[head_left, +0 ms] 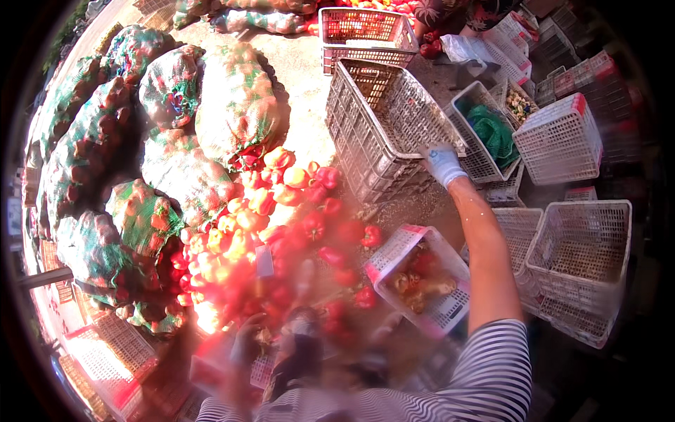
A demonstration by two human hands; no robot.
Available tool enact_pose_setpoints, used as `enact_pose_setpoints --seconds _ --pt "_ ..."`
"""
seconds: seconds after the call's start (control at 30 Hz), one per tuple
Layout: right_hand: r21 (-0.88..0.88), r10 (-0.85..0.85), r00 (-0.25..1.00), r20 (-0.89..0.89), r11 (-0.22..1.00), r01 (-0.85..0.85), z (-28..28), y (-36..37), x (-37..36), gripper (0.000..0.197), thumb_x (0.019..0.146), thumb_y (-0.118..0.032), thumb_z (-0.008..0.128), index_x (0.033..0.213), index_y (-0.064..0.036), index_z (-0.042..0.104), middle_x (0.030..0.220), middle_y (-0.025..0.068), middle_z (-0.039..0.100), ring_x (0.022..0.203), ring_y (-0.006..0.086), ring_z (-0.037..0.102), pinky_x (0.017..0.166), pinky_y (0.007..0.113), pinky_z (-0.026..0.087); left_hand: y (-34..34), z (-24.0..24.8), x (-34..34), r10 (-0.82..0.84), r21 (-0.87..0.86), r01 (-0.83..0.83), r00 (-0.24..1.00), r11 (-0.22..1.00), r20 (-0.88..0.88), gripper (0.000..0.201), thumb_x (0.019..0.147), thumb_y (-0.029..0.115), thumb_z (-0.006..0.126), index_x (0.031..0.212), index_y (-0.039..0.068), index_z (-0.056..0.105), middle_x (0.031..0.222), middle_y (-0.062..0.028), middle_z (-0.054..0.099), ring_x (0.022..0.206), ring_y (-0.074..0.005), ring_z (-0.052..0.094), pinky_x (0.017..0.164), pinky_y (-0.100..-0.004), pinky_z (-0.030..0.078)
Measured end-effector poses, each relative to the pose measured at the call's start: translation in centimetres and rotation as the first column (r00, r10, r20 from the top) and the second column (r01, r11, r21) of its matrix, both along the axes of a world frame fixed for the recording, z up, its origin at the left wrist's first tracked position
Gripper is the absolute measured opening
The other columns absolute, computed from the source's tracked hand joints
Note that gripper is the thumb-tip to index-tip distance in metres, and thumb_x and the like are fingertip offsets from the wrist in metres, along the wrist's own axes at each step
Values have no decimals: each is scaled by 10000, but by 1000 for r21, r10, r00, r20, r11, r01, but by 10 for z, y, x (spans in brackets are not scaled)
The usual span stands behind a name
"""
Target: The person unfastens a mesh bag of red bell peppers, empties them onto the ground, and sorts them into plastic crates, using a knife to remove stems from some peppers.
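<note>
One gloved right hand (444, 164) grips big tilted crate (383, 126) rim; left hand (247, 341) blurred near peppers (281, 211), grip can't tell.

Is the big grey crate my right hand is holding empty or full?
Empty. The big grey crate is tilted, its bare mesh bottom and walls showing, nothing inside. The gloved right hand grips its rim.

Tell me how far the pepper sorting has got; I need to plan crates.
Done: a small white basket holds a few peppers, and a far crate looks filled with red ones. In hand: the gloved right hand grips the rim of a large empty crate; the left hand is blurred, unclear. Left: a loose pile of peppers and many full mesh sacks, with several empty baskets waiting.
</note>
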State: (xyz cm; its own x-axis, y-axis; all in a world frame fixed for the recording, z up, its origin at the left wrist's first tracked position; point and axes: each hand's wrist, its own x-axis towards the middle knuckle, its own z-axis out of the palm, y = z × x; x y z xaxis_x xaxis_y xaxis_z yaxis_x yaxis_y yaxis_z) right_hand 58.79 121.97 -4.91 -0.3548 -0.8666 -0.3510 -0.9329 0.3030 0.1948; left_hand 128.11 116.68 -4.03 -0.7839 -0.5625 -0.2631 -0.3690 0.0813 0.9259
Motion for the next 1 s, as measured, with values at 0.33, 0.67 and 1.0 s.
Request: enact_pose_setpoints --seconds 0.33,0.67,1.0 --pt "369 -499 24 866 671 643 -85 97 253 563 912 -494 626 1292 -89 534 1209 160 629 1124 279 602 931 370 475 11 -26 -110 -40 6 39 989 999 144 276 778 -61 593 1021 14 700 1132 -138 662 1093 -258 619 957 -348 496" --pt "726 264 -745 612 187 662 -28 50 362 567 1002 -494 465 1404 -94 456 1264 64 575 1162 194 561 1006 354 460 -10 -14 -282 -102 -204 138 978 969 179 434 803 44 597 1236 16 593 1050 -153 644 1002 -289 626 910 -368 475" --pt "731 352 -676 648 -36 681 22 16 256 435 988 -401 514 1299 -98 540 1196 81 608 1022 221 612 903 396 508 -40 6 -301 -264 -266 245 964 932 -37 665 786 222 684 1398 70 472 1423 -206 442 1286 -395 437 1070 -523 335"
